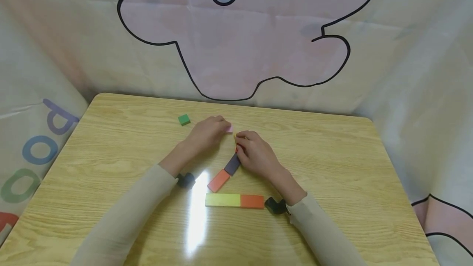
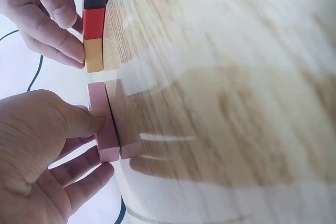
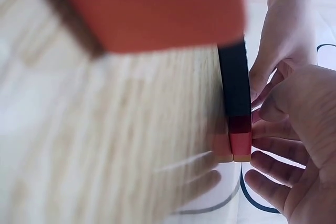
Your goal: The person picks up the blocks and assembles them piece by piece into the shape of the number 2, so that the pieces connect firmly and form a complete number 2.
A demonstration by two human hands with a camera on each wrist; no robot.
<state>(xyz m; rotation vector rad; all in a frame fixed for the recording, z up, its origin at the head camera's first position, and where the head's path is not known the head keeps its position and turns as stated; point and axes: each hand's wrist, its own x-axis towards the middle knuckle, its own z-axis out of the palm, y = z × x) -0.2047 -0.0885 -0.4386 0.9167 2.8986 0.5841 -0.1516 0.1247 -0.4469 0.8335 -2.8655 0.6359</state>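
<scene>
My left hand [image 1: 210, 131] pinches a pink block [image 2: 106, 124] between thumb and fingers, low over the table. To its right, my right hand [image 1: 257, 154] has its curled fingertips at a small yellow block [image 2: 94, 56]. Directly behind that sits a red block [image 2: 94, 23], followed by a dark block [image 1: 232, 164] and an orange-red block [image 1: 219, 181], in one slanted row. The pink block stands a short gap from the row's yellow end. In the head view, the right fingers hide much of the red and yellow blocks.
Nearer the front, a yellow-green block [image 1: 223, 200] and an orange block [image 1: 252, 201] lie end to end, beneath the slanted row. A green block [image 1: 184, 120] sits left of my left hand. A printed curtain [image 1: 236, 44] hangs behind the wooden table [image 1: 332, 167].
</scene>
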